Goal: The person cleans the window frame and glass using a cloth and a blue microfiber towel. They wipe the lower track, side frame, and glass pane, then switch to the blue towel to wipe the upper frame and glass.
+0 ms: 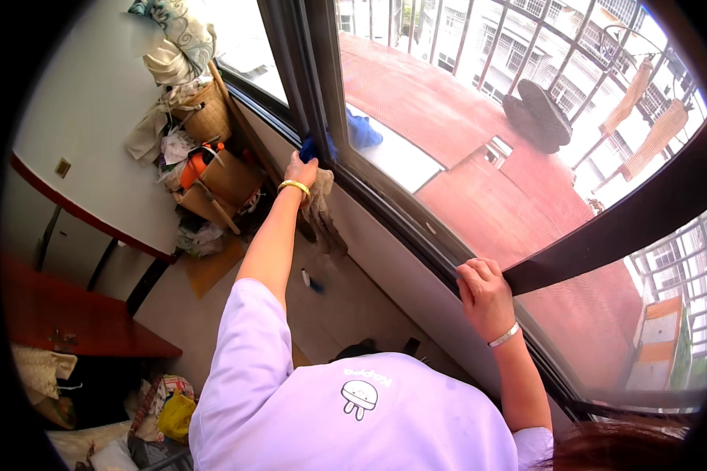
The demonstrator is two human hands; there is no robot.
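My left hand (300, 169), with a yellow bangle at its wrist, reaches far forward to the dark window frame (353, 177). Its fingers are closed on a blue cloth (313, 148) pressed against the frame, and more blue shows through or in the glass beside it. A brownish-grey cloth (323, 213) hangs just below this hand, against the wall under the window. My right hand (487, 297), wearing a silver bracelet, grips the lower rail of the window with curled fingers; its fingertips are partly hidden.
Beyond the glass lie a red ledge (479, 180), a pair of dark shoes (536, 116) and metal bars (416, 31). A wicker basket (206, 114) and cardboard box (236, 188) are piled at the far left. A red-brown door (86, 318) stands near left.
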